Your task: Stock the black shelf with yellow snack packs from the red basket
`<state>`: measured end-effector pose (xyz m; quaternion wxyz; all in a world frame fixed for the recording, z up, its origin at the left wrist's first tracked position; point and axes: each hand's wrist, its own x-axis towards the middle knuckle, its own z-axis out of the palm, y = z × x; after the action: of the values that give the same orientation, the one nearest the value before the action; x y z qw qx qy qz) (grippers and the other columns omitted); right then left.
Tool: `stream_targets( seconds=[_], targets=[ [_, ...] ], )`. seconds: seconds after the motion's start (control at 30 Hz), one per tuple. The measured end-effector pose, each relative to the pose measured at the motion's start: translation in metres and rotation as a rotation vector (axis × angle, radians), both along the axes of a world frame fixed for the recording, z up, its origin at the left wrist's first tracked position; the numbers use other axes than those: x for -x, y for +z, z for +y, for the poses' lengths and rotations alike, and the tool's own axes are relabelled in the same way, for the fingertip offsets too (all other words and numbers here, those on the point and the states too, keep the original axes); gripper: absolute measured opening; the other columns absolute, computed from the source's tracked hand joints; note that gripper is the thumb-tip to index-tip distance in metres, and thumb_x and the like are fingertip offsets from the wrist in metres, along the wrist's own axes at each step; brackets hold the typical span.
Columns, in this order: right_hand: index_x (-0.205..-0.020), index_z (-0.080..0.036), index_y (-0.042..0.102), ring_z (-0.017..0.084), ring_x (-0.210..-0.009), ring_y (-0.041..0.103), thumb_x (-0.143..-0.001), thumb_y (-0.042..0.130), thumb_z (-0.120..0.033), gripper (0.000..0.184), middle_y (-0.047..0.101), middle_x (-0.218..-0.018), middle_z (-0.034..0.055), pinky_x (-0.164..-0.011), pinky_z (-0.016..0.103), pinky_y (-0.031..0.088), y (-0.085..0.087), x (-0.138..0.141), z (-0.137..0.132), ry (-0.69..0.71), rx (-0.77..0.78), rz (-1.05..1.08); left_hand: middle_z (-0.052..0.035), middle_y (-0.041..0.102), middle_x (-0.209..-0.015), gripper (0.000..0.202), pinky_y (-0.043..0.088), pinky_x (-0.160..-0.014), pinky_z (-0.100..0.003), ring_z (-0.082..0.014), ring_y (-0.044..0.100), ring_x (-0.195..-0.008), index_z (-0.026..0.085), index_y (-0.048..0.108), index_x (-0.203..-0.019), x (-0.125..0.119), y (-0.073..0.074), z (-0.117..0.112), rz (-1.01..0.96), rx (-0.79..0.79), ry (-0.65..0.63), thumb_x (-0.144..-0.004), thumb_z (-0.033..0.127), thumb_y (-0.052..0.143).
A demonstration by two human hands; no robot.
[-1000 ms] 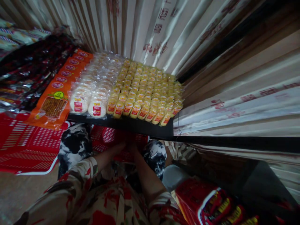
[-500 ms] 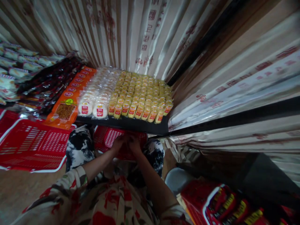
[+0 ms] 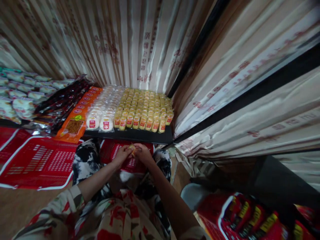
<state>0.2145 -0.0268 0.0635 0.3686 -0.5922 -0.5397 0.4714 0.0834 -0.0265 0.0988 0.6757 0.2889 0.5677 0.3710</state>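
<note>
Both hands meet above a red plastic basket [image 3: 107,150] between my knees. My left hand [image 3: 122,154] is closed, its fingertips pinching one side of a small yellow wrapped snack [image 3: 132,149]. My right hand [image 3: 143,154] pinches the other side of the same snack. Its exact kind is too small to tell, though the colour resembles the yellow packs on the shelf. In front of me, several rows of yellow wrapped snacks [image 3: 143,111] stand on a black shelf [image 3: 130,134]. Left of them are rows of round white wrapped snacks [image 3: 99,113].
An orange snack pack [image 3: 72,125], dark shiny packets [image 3: 63,96] and white packets [image 3: 23,106] line the shelf leftward. Another red basket [image 3: 42,163] lies at left. A grey-white round stool-like thing [image 3: 193,194] and red packets [image 3: 252,216] are at right. Pleated curtains [image 3: 125,43] hang behind.
The view has shifted, so the shelf sits slightly lower and further left. My hands remain together over the basket, and the small yellow snack between them now shows clearly.
</note>
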Motion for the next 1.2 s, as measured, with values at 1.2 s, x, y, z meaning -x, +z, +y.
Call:
stream_targets(
  seconds=[1.2],
  targets=[
    [-0.141, -0.005, 0.023, 0.020, -0.137, 0.022, -0.082, 0.032, -0.018, 0.062, 0.027, -0.147, 0.0160, -0.112, 0.042, 0.021, 0.060, -0.093, 0.045, -0.722, -0.495, -0.352, -0.0055, 0.058, -0.091, 0.022, 0.045, -0.082, -0.028, -0.0171, 0.056, -0.089, 0.016, 0.064, -0.101, -0.183, 0.113, 0.131, 0.888, -1.168, -0.698, -0.084, 0.020, 0.050]
  ],
)
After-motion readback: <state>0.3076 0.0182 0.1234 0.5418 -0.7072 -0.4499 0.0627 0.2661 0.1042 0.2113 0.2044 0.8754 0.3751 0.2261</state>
